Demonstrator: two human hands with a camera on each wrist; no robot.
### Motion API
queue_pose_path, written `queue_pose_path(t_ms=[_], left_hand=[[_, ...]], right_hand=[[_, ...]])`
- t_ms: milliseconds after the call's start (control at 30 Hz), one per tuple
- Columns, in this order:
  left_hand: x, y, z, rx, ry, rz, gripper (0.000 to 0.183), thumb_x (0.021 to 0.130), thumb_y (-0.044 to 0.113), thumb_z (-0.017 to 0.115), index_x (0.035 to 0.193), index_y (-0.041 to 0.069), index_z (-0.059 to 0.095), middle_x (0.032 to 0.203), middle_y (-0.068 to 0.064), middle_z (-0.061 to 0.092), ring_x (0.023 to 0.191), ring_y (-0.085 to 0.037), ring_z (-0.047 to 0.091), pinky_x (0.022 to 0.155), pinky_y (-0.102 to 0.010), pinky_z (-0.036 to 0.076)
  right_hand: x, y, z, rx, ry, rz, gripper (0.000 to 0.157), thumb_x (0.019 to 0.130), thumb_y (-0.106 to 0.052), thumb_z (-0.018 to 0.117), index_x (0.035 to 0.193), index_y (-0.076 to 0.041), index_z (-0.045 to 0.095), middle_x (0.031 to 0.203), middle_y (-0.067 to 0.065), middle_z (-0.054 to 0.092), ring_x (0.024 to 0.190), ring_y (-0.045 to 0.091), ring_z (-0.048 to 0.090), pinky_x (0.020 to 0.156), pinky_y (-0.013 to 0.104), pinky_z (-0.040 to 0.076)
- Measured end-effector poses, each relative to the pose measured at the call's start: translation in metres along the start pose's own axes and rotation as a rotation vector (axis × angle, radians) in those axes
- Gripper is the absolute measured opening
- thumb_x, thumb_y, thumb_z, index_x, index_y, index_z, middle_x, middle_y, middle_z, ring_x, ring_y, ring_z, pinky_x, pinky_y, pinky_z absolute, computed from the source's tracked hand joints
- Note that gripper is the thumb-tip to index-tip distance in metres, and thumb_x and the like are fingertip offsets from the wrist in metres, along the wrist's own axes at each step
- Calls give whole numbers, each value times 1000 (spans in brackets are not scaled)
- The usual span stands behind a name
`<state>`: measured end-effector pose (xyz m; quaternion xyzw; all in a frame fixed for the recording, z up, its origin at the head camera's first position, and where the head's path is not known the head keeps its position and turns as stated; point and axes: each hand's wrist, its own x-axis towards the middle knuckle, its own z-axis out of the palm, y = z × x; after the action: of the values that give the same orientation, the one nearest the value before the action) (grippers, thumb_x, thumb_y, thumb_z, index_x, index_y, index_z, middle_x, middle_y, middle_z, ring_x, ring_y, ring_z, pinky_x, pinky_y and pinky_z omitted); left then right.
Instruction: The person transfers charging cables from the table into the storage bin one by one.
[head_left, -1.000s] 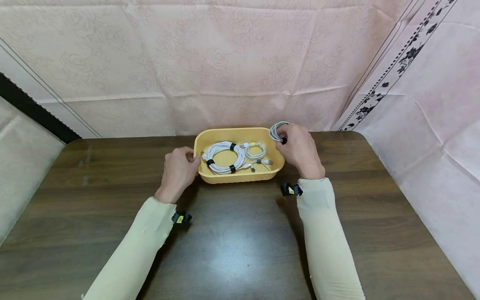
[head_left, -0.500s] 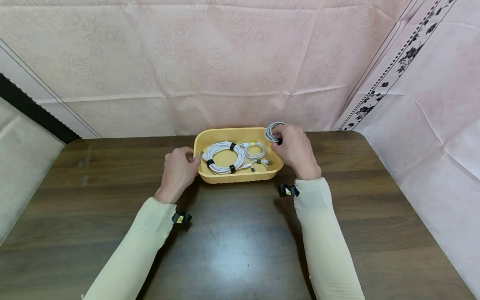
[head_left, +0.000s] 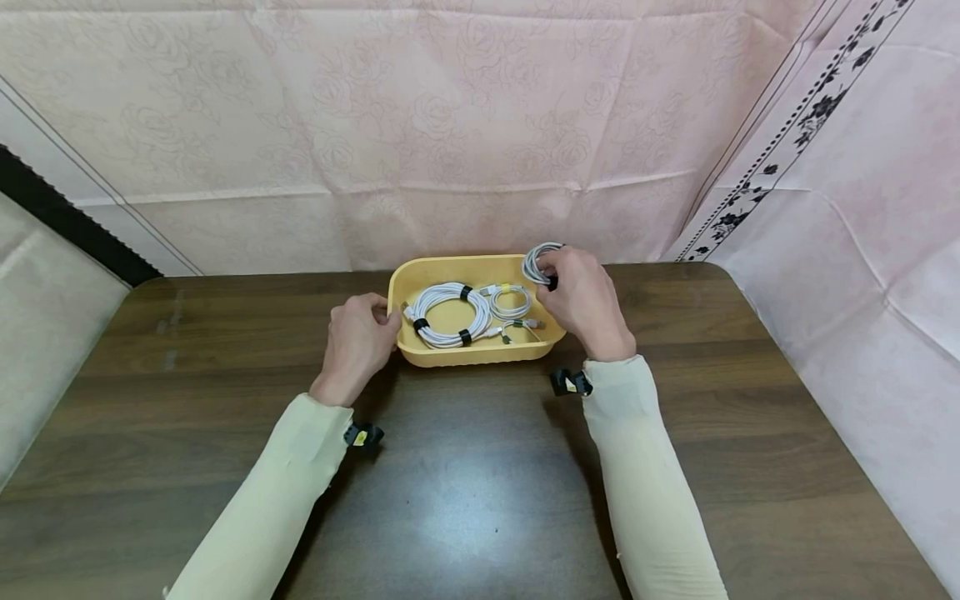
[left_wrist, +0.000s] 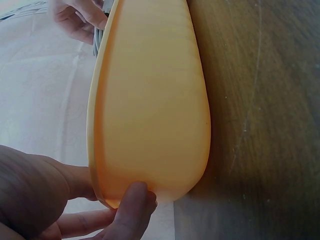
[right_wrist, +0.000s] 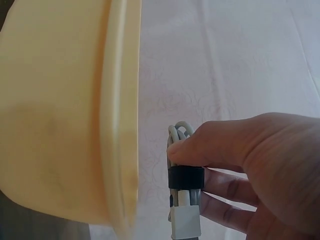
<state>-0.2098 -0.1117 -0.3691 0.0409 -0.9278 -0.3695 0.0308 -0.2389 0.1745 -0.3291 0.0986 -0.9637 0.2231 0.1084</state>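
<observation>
A yellow plastic tray (head_left: pixel 480 357) stands on the table, its side wall (left_wrist: pixel 155 100) large in the left wrist view. My left hand (head_left: pixel 356 346) pinches the tray's left end by the rim. Above the tray's back right corner, my right hand (head_left: pixel 585 300) holds a coiled grey cable (head_left: pixel 534 262) between thumb and fingers. A black strap (right_wrist: pixel 186 177) binds this coil, and a white plug (right_wrist: pixel 185 222) hangs below it. Inside the tray lie a large white cable coil (head_left: pixel 441 340) with black straps, a smaller white coil (head_left: pixel 512 316) and a short cable (head_left: pixel 534 323).
The dark wooden table (head_left: pixel 465 467) extends in front of the tray and to both sides. Right behind the tray hangs a pale pink patterned cloth (head_left: pixel 450 150). Another cloth (head_left: pixel 862 217) with a floral border is on the right.
My right hand has moved a little left with the grey cable coil, which now overlaps the tray's back right corner. The left hand and tray look almost unmoved.
</observation>
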Motion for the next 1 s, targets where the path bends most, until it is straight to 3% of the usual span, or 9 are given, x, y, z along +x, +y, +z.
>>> queue_pose_path(t_ms=[667, 1000], left_hand=[[0, 1, 0, 0, -7, -16, 33, 101, 24, 57, 122, 1, 68, 94, -13, 73, 70, -20, 66, 57, -25, 50], [0, 0, 0, -3, -10, -10, 33, 101, 25, 57, 123, 1, 68, 93, -13, 73, 69, -20, 66, 55, -25, 50]], right_hand=[[1, -8, 4, -28, 22, -53, 19, 87, -3, 66, 101, -12, 76, 94, 5, 69, 81, 22, 55, 68, 39, 48], [0, -11, 8, -49, 25, -63, 24, 89, -6, 69, 112, -10, 76, 108, 9, 71, 92, 24, 61, 80, 43, 53]])
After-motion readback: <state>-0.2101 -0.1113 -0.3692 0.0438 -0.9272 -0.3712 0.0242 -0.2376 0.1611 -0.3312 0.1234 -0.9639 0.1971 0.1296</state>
